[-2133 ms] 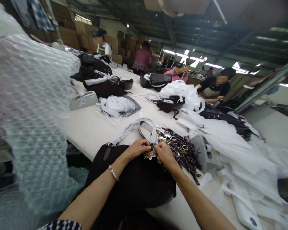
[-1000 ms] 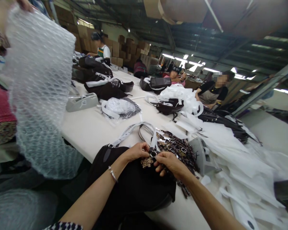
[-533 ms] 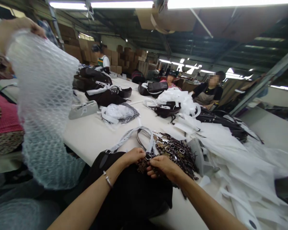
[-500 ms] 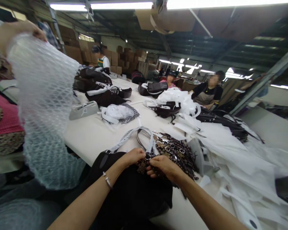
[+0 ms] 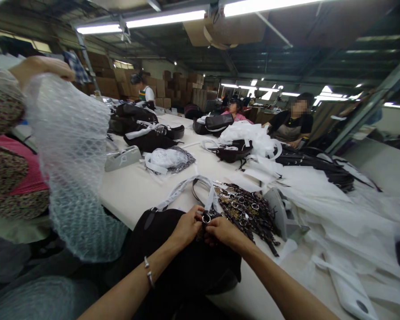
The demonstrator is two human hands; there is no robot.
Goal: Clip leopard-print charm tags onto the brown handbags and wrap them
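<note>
A black bag [image 5: 186, 262] lies in front of me at the table's edge, its handles [image 5: 178, 191] wrapped in pale covering. At the base of a handle, my left hand [image 5: 191, 224] has its fingers closed beside a silver ring [image 5: 206, 218]. From the other side my right hand [image 5: 222, 231] pinches at the same ring and strap piece. Just behind the hands spreads a pile of dark and patterned charms with metal rings [image 5: 246, 206].
A person at left holds up bubble wrap [image 5: 73, 169]. Grey tape dispensers [image 5: 123, 158] [image 5: 282, 213], a wrapped bundle [image 5: 169, 160], black bags [image 5: 153, 135] and white sheets [image 5: 340, 209] are on the table [image 5: 120, 195]. Another person [image 5: 291, 120] is across it.
The silver ring now shows upright between my hands, which remain at the handle base. The view has shifted slightly, and the bubble wrap appears lower and farther right.
</note>
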